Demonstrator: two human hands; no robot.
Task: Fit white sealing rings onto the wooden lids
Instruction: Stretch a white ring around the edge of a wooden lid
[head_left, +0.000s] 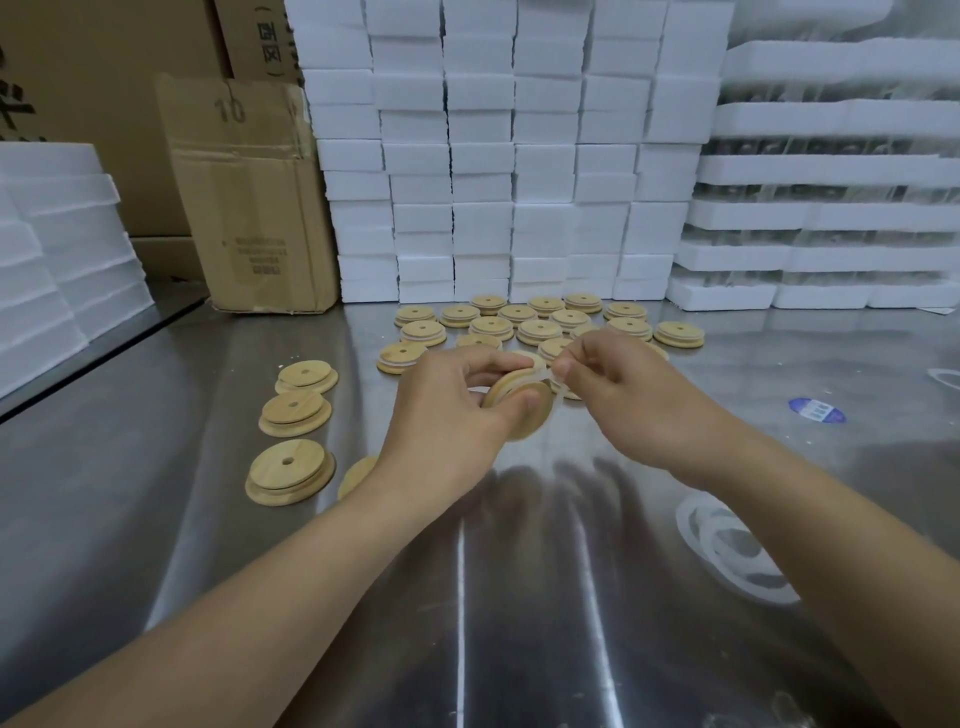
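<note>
Wooden lid (519, 410) is held tilted above the table (519, 597), clamped in the left hand (447, 415). The right hand (623, 395) pinches the white sealing ring (545, 375) at its rim. Best to keep the lid steady and walk the ring round evenly.

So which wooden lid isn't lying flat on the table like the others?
The lid gripped in the left hand, lifted, tilted on edge. The right hand pinches a white ring at its rim; the other lids lie flat on the table.
</note>
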